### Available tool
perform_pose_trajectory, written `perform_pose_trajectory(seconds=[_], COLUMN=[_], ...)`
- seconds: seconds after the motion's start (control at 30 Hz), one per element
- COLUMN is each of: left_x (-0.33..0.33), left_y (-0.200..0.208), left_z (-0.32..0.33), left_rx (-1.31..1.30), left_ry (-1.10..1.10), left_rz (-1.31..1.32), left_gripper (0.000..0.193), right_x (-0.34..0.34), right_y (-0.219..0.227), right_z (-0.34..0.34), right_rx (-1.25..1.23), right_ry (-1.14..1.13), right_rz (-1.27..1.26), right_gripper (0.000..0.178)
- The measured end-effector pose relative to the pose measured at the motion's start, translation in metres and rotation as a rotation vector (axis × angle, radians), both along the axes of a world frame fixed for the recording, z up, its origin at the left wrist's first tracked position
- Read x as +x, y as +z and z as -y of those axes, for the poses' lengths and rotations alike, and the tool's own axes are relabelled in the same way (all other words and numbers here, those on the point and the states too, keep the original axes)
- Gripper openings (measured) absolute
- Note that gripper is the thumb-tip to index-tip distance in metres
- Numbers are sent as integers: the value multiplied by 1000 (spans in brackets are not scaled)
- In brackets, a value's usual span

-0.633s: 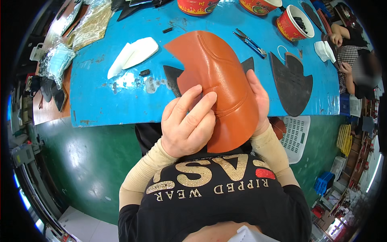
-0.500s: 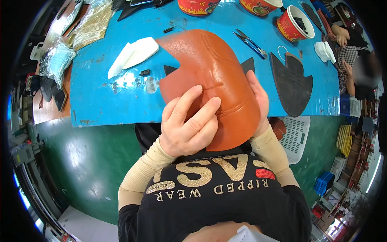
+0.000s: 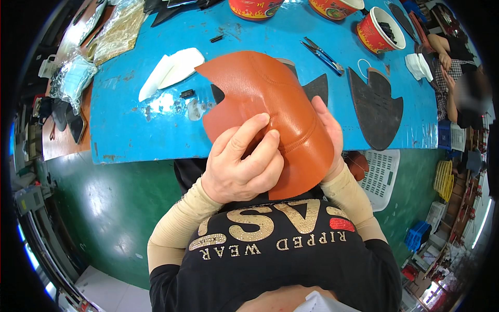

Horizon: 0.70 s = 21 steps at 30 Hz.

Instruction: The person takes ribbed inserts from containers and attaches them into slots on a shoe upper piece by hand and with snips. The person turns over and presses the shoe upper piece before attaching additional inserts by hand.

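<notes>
A curved reddish-brown leather shoe upper (image 3: 291, 99), with a stitched seam, is in my hands at the table's front edge. My left hand (image 3: 244, 156) lies over it from the left, its fingertips pinching at a raised fold. Along the upper's right edge, my right hand (image 3: 330, 132) supports it, with most of its fingers hidden behind the leather. Dark pointed pieces (image 3: 317, 87) show beyond the upper. A white padded piece (image 3: 174, 67) lies to the left, and a small black bit (image 3: 187, 93) is near it.
Blue-handled snips (image 3: 323, 56) and a black cut piece (image 3: 377, 112) lie to the right on the blue table (image 3: 125, 130). Printed paper tubs (image 3: 379, 31) stand at the back. Below is a white basket (image 3: 382, 177). A person's hands (image 3: 448, 78) are at far right.
The leather upper has shifted toward me, its far edge lower, uncovering more of the dark piece beyond. My left fingertips have drawn closer together on it.
</notes>
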State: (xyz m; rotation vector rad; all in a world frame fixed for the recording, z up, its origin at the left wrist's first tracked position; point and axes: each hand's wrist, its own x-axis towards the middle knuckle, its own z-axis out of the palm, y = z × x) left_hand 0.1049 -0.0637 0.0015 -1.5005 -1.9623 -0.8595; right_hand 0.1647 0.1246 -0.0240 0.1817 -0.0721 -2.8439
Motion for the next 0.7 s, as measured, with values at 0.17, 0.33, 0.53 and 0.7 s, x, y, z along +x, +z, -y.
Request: perform_pose_trajectory(seconds=[0.17,0.33,0.53,0.7], left_x=[0,-1,-1,-4], left_y=[-4,-1,0,6], left_z=[-2,-3,1,0], left_rx=[47,53,53,57], left_ry=[-9,-48,-18,107], left_rz=[-4,-11,-37,14], left_gripper=[21,20,17,10], right_x=[0,0,-1,-1], right_y=[-3,-1,11,16], right_z=[3,2,-1,-9], right_rx=[-19,-13,91,208], right_ry=[7,-5,-31,-91], right_rz=[-44,-67,-44,-113], right_gripper=[59,60,60,61])
